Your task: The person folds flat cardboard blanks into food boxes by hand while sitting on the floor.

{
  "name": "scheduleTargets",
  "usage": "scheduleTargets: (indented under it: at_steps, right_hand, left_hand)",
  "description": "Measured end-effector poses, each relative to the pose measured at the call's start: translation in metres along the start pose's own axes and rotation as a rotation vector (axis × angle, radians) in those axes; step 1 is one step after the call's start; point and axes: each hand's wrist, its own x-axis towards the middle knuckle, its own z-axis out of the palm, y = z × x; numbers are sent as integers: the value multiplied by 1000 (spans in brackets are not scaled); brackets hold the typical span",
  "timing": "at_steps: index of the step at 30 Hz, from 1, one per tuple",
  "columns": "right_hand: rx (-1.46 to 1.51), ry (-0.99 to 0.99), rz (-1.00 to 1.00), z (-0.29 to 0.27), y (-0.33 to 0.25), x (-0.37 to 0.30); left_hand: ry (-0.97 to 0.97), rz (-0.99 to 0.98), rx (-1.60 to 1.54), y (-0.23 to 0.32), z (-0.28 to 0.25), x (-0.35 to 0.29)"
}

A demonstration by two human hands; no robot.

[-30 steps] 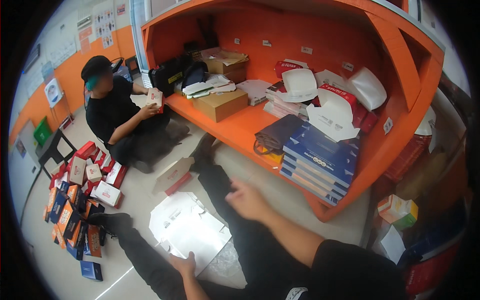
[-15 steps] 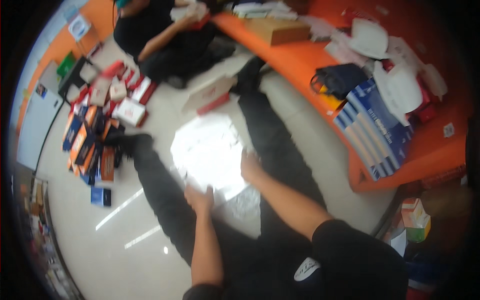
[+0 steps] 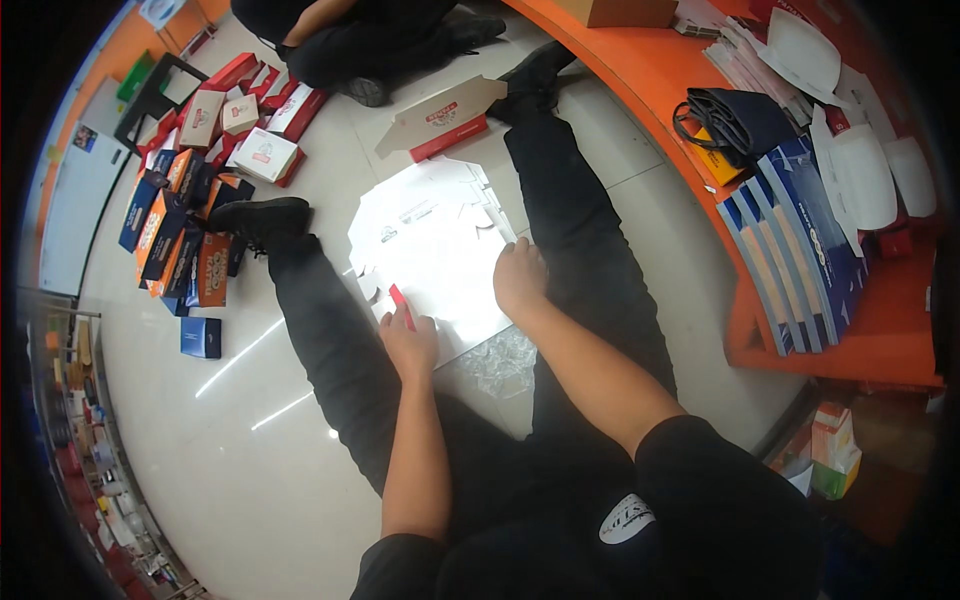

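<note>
A white die-cut cardboard box blank (image 3: 430, 240) lies flat between my outstretched legs, with slots and flaps along its edges. My left hand (image 3: 408, 342) is closed on its near left edge, where a narrow red strip (image 3: 401, 303) shows beside the fingers. At the right edge, my right hand (image 3: 521, 280) has its fingers curled round the cardboard. Crumpled clear plastic (image 3: 500, 362) lies on the floor just below the blank. Beyond its far edge stands a folded box (image 3: 447, 118) with a raised pale lid and a red side.
Red and white boxes (image 3: 266, 155) and orange and navy boxes (image 3: 163, 232) are heaped at the left. A co-worker (image 3: 375, 50) sits on the floor ahead. An orange platform (image 3: 690, 140) on the right bears blue boxes (image 3: 800, 250), a dark bag (image 3: 735, 120) and white cardboard pieces (image 3: 850, 170).
The view has shifted, so the surroundings sit higher and farther right. A red strip now shows at my left hand. Both hands remain at the blank's edges.
</note>
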Motion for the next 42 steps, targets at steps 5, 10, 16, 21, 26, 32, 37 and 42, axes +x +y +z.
scheduleTargets:
  at_steps: [5, 10, 16, 21, 26, 32, 37, 42]
  right_hand:
    - [-23, 51, -56, -3, -9, -7]
    - [23, 83, -159, -2, -15, -11]
    - [265, 52, -51, -10, 5, 5]
    - [323, -28, 47, -17, 6, 9]
    - [299, -89, 68, -25, -7, 5]
    - [-103, 97, -323, 18, -10, -10]
    - [171, -23, -281, 36, -18, -20]
    - [90, -105, -348, 45, -22, -25]
  left_hand:
    - [-123, 91, -88, -1, 2, 2]
    - [-198, 121, 0, 4, 14, -6]
    - [-405, 99, 5, 18, 6, -6]
    - [-241, 50, -206, 25, -2, -9]
    - [-92, -80, -201, 6, -3, 1]
    - [-295, -60, -261, 29, -13, -1]
    - [-397, 62, -32, 12, 16, -12]
    - [-662, 48, 165, 14, 20, -9]
